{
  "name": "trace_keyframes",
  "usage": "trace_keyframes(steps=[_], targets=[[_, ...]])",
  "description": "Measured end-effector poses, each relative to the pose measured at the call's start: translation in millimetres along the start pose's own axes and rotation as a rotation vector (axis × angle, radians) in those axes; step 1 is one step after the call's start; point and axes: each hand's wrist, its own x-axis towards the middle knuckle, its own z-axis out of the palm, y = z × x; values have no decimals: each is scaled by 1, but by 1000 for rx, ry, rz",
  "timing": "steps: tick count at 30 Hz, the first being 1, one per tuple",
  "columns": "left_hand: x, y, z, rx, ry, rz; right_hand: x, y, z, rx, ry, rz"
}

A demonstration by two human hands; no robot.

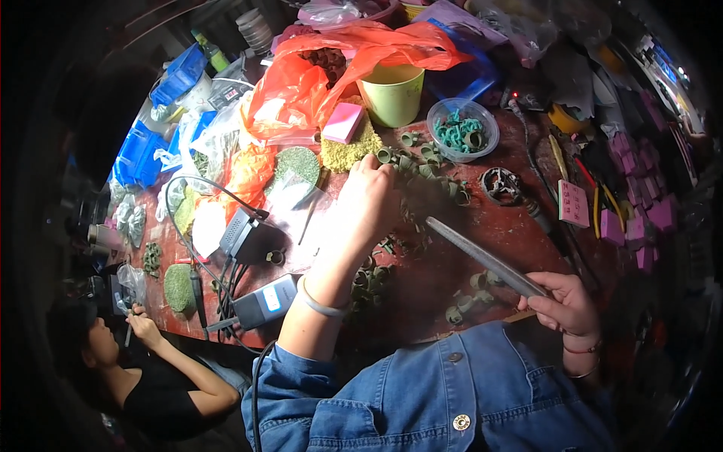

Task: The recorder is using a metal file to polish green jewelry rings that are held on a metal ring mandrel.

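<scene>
My left hand (367, 197) reaches over the table with its fingers bent together. Its fingertips are beside a small green ring (385, 155), at the near edge of a yellow granular pad; whether they grip anything is hidden. My right hand (563, 303) is closed around one end of a long, flat grey file (486, 258), whose other end points up and left over the table. Several more green rings (429, 167) lie just right of my left hand. Others (473, 295) rest near the table's front edge, below the file.
A clear tub (462, 129) of teal pieces and a light-green cup (393, 94) stand behind the rings. Pink blocks (640, 203) pile up at right. Cables and a grey power box (265, 303) lie left of my left forearm. Another person (162, 354) works at far left.
</scene>
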Motion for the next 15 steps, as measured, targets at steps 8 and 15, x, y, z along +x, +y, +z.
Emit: trace_keyframes(steps=[8, 15], targets=[[-8, 5, -11, -440, 51, -26, -2, -4, 1, 7, -20, 4], [-58, 32, -31, -1524, 121, -375, -6, -6, -1, 67, -63, -47]])
